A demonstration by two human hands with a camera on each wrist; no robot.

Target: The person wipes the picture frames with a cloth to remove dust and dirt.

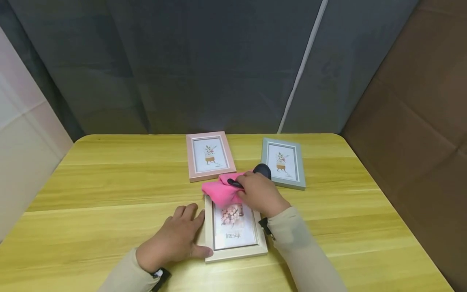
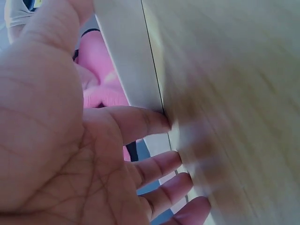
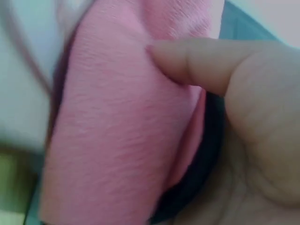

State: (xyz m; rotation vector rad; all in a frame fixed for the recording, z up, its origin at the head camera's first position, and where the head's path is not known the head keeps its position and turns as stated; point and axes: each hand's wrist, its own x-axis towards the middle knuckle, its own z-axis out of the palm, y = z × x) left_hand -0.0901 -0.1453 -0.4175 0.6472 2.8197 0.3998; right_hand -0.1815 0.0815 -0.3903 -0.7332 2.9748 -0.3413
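Note:
A cream picture frame (image 1: 237, 254) with a flower print lies face up near the table's front. My left hand (image 1: 176, 235) rests at its left side, fingers spread, thumb at its lower left corner. In the left wrist view the fingers (image 2: 157, 166) reach along the frame's edge. My right hand (image 1: 260, 192) grips a bunched pink cloth (image 1: 220, 192) over the frame's top end. A black object (image 1: 262, 170) with a rounded end is in the same grip, partly hidden by hand and cloth. Its kind I cannot tell. The thumb (image 3: 187, 61) presses on the cloth in the right wrist view.
Beyond the hands, a pink picture frame (image 1: 193, 162) lies at the back middle and a grey-green one (image 1: 300, 170) to its right. The wooden table (image 1: 109, 174) backs onto a dark curtain (image 1: 200, 69). A brown cloth wall (image 1: 419, 121) stands along the right.

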